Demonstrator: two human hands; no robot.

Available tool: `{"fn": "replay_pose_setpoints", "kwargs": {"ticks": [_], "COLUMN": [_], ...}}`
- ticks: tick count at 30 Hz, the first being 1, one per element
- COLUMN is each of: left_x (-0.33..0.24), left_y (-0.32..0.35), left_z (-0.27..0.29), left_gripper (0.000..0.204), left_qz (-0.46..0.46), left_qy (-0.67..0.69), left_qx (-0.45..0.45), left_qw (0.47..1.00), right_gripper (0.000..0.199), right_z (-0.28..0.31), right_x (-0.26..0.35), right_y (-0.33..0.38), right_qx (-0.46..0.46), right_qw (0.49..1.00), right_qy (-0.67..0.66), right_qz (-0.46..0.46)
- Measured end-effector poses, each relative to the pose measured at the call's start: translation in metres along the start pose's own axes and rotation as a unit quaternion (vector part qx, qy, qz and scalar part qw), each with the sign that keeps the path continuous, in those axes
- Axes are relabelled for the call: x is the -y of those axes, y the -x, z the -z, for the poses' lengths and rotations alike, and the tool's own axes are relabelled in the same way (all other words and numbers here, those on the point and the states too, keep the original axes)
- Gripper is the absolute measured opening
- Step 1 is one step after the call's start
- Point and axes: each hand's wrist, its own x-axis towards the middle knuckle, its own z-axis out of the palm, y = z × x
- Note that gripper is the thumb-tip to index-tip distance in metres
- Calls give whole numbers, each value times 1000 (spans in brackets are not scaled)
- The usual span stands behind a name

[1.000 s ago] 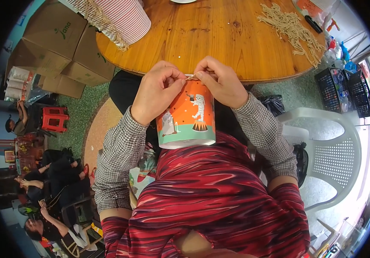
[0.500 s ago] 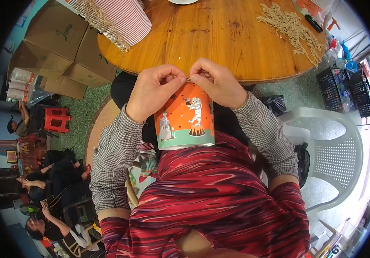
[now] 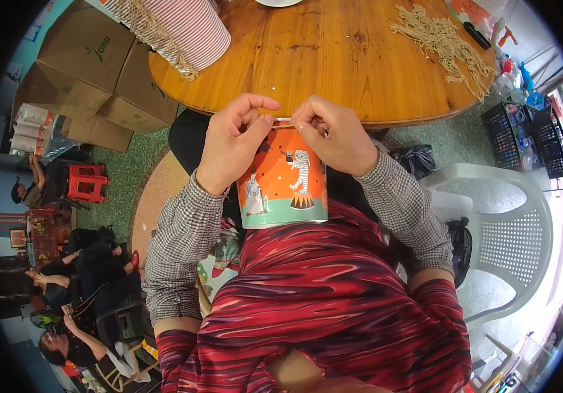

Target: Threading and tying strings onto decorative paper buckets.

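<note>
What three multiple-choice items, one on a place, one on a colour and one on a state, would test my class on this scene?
1. Where does the bundle of pale cords lie?
A on the wooden table
B on the white chair
C on a cardboard box

2. What is the paper cup's main colour?
A blue
B orange
C black

3. How do the hands stand?
A flat on the table
B apart at the sides
C pinching at the cup's rim

Key:
1 A: pale cords lie on the wooden table.
2 B: the paper cup is orange.
3 C: left hand and right hand meet at the rim.

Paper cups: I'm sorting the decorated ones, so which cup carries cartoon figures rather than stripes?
The orange paper cup held against the person's body between left hand and right hand; the cups lying on the table are red-and-white striped.
</note>
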Motion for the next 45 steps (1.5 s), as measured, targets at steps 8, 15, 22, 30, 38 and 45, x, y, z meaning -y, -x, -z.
{"fn": "replay_pose_setpoints", "kwargs": {"ticks": [8,15,22,30,38,45], "left_x": [8,-20,-32,-26,-12,-26], "left_y": [8,12,20,29,32,32], "left_z": [0,-2,-8,-8,-5,-1], "left_gripper": [14,15,15,11,6,5], "left_qz": [-55,-209,-320,-236,-173,-112], "left_qy": [-84,-361,-361,-173,-38,26], "left_qx": [-30,15,-3,78,33,29], "left_qw": [995,909,876,953,984,993], "right_gripper": [8,15,19,16,15,16], "right_z": [2,12,10,14,16,19], "right_x": [1,37,49,42,43,60], "right_y": [6,7,12,8,4,2], "right_qx": [-13,40,52,-36,10,80], "right_qw": [1000,994,995,948,939,961], "right_qy": [4,88,45,-311,-334,-248], "right_qz": [22,41,72,-54,-82,-95]}}
